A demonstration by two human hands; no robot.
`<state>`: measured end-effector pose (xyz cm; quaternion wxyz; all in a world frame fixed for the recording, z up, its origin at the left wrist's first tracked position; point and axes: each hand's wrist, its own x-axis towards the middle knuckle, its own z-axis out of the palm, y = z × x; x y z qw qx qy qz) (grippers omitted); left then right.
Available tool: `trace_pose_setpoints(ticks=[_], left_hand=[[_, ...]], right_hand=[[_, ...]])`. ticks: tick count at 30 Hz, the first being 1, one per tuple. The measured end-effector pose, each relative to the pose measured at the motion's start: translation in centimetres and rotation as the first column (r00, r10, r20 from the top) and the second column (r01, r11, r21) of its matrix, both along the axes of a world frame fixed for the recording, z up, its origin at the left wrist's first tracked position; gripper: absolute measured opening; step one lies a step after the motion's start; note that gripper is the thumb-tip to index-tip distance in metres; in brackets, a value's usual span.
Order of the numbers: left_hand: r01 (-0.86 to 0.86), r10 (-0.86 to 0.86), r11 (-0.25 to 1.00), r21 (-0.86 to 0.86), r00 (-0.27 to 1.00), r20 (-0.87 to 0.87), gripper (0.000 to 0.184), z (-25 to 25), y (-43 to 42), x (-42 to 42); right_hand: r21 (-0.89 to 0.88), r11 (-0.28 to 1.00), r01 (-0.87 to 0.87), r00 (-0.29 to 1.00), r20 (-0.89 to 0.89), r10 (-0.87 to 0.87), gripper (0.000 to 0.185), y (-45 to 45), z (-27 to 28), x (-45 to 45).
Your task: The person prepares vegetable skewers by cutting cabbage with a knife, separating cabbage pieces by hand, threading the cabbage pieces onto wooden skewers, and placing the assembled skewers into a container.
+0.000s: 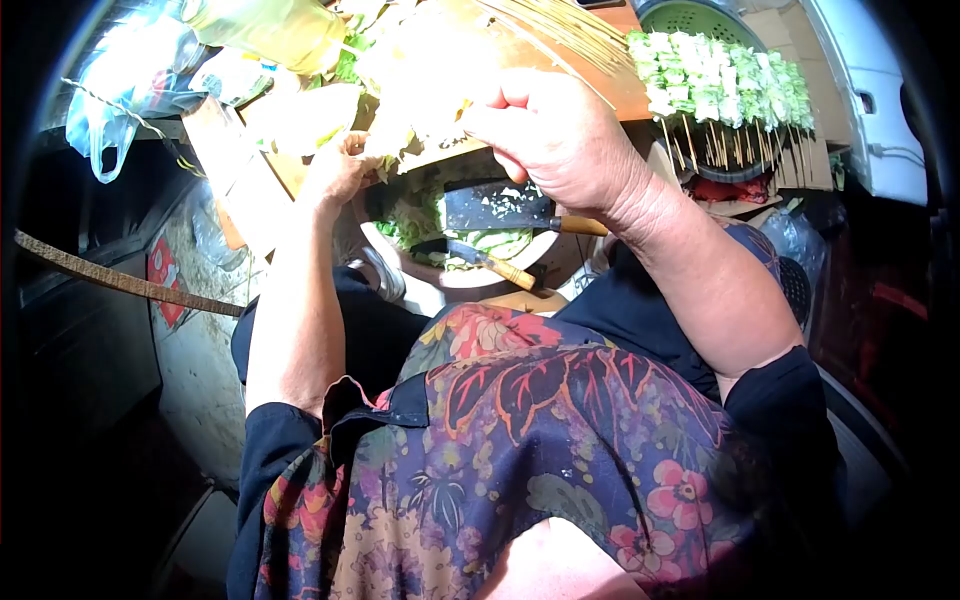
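Observation:
My left hand is at the table's near edge, its fingers curled in on a pale green leaf that is partly washed out by glare. My right hand hangs over the same edge with thumb and fingers pinched together. A small yellow-brown scrap shows at its fingertips, too bright to name. Below the hands stands a tub of green leaf scraps. Across it lie a broad-bladed cleaver with a wooden handle and a smaller knife, with white-green bits stuck to the cleaver's blade.
Bare bamboo skewers lie at the back of the table. To the right, skewered leaf pieces rest in rows over a dark container, in front of a green colander. Plastic bags sit at the left. Glare hides the table's middle.

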<state>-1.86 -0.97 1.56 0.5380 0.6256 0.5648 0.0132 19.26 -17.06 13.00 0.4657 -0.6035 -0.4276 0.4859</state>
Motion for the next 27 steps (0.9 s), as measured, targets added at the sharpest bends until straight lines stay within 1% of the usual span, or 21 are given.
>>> trace_pose_setpoints(ticks=[2, 3, 5, 6, 8, 9, 11, 12, 13, 14, 15, 16, 17, 18, 19, 21, 22, 23, 25, 27], left_hand=[[0.067, -0.067, 0.998, -0.013, 0.997, -0.043, 0.03, -0.6, 0.5, -0.3], [0.067, -0.067, 0.998, -0.013, 0.997, -0.042, 0.03, -0.5, 0.5, -0.2], [0.099, -0.08, 0.99, 0.105, 0.983, -0.167, 0.022, -0.2, 0.1, 0.0], [0.098, -0.079, 0.99, 0.104, 0.983, -0.167, 0.022, -0.1, -0.2, 0.1], [0.183, -0.134, 0.955, 0.235, 0.969, -0.209, 0.024, 0.3, -0.7, 0.4], [0.182, -0.133, 0.955, 0.235, 0.969, -0.209, 0.024, 0.5, -0.9, 0.5], [0.066, -0.027, 0.981, 0.183, 0.977, -0.21, 0.021, 0.7, -1.1, 0.5], [0.063, -0.024, 0.981, 0.183, 0.978, -0.209, 0.021, 0.7, -1.0, 0.2], [-0.084, 0.081, 0.995, 0.054, 0.995, 0.051, 0.021, 0.8, -0.6, -0.3], [-0.19, 0.213, 0.976, -0.106, 0.933, 0.291, 0.021, 0.9, -0.3, -0.6], [-0.191, 0.213, 0.976, -0.101, 0.932, 0.292, 0.021, 1.4, -0.3, -0.6], [-0.295, 0.347, 0.938, -0.184, 0.824, 0.448, 0.019, 2.3, -0.3, -0.5], [-0.373, 0.467, 0.884, -0.282, 0.671, 0.576, 0.017, 2.9, -0.1, -0.5], [-0.388, 0.561, 0.828, -0.405, 0.583, 0.588, 0.018, 2.7, 0.7, -1.0], [-0.39, 0.558, 0.83, -0.4, 0.579, 0.594, 0.018, 2.6, 1.2, -1.5], [-0.368, 0.616, 0.788, -0.493, 0.471, 0.632, 0.022, 2.9, 1.7, -2.1], [-0.401, 0.594, 0.803, -0.44, 0.482, 0.645, 0.024, 3.5, 1.6, -1.8], [-0.402, 0.594, 0.803, -0.44, 0.479, 0.646, 0.024, 3.6, 1.5, -1.7], [-0.465, 0.593, 0.795, -0.389, 0.457, 0.663, 0.025, 3.8, 1.5, -1.6], [-0.45, 0.588, 0.799, -0.398, 0.45, 0.672, 0.025, 4.2, 1.1, -1.5]], right_hand=[[-0.003, 1.0, -0.007, 1.0, 0.019, 0.007, 0.015, 0.0, -0.1, 0.0], [-0.008, 1.0, -0.012, 0.999, 0.03, 0.012, 0.015, 0.0, -0.1, 0.0], [-0.013, 1.0, -0.017, 0.999, 0.042, 0.017, 0.015, 0.0, 0.0, -0.1], [-0.018, 1.0, -0.016, 0.998, 0.053, 0.017, 0.015, 0.0, 0.1, -0.2], [-0.022, 1.0, -0.017, 0.998, 0.064, 0.018, 0.015, 0.1, -0.2, -0.4], [-0.005, 1.0, -0.013, 0.998, 0.067, 0.014, 0.015, 0.2, -0.6, -0.5], [0.012, 1.0, -0.011, 0.997, 0.071, 0.01, 0.015, 0.1, -0.9, -0.6], [0.007, 1.0, -0.026, 0.996, 0.086, 0.026, 0.015, 0.1, -0.9, -0.7], [0.003, 0.999, -0.042, 0.994, 0.102, 0.041, 0.015, 0.1, -0.9, -0.9], [0.005, 0.999, -0.043, 0.994, 0.102, 0.042, 0.015, 0.0, -0.8, -1.0], [-0.013, 0.997, -0.07, 0.99, 0.122, 0.071, 0.016, -0.1, -0.7, -1.2], [-0.029, 0.995, -0.096, 0.985, 0.142, 0.1, 0.016, -0.2, -0.5, -1.3], [-0.021, 0.995, -0.099, 0.984, 0.145, 0.1, 0.016, -0.2, -0.5, -1.4], [-0.052, 0.994, -0.094, 0.987, 0.126, 0.1, 0.016, -0.2, -0.5, -1.5], [-0.085, 0.992, -0.091, 0.989, 0.107, 0.1, 0.016, -0.2, -0.5, -1.6], [-0.079, 0.992, -0.096, 0.99, 0.093, 0.103, 0.017, -0.2, -0.6, -1.8], [-0.09, 0.991, -0.094, 0.988, 0.112, 0.104, 0.017, -0.2, -0.5, -1.9], [-0.103, 0.99, -0.091, 0.986, 0.13, 0.104, 0.017, -0.2, -0.4, -2.0], [-0.097, 0.99, -0.102, 0.984, 0.136, 0.115, 0.017, -0.1, -0.5, -2.0], [-0.093, 0.989, -0.113, 0.982, 0.14, 0.125, 0.017, -0.1, -0.6, -2.0]])
